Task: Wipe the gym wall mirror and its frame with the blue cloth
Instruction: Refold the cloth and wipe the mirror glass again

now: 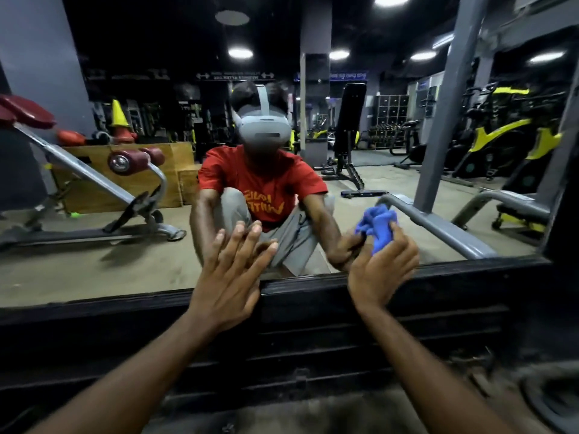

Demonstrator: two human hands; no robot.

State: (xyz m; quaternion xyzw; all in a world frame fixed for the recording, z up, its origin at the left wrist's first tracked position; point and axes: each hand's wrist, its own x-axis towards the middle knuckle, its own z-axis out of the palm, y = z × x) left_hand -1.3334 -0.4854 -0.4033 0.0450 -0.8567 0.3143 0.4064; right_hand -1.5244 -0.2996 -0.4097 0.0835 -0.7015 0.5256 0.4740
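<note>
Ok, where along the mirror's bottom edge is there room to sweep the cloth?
Widest: mirror and frame left of the left hand. Short gap between the hands. Tighter right of the right hand gripping the blue cloth, toward the frame's corner.

Left grip (228,277): bare, fingers straight and slightly spread, palm facing forward across the lower mirror frame (470,272), fingertips touching the mirror (94,261) just above that frame, and the forearm reaching up from below the frame on the left. Right grip (382,270): bare, beside the left grip and just above the same frame, fingers and thumb curled round a bunched blue cloth (380,225), wrist crossing the frame and forearm reaching up from below on the right. Both arms are outstretched, with the forearms spreading apart below the frame.
</note>
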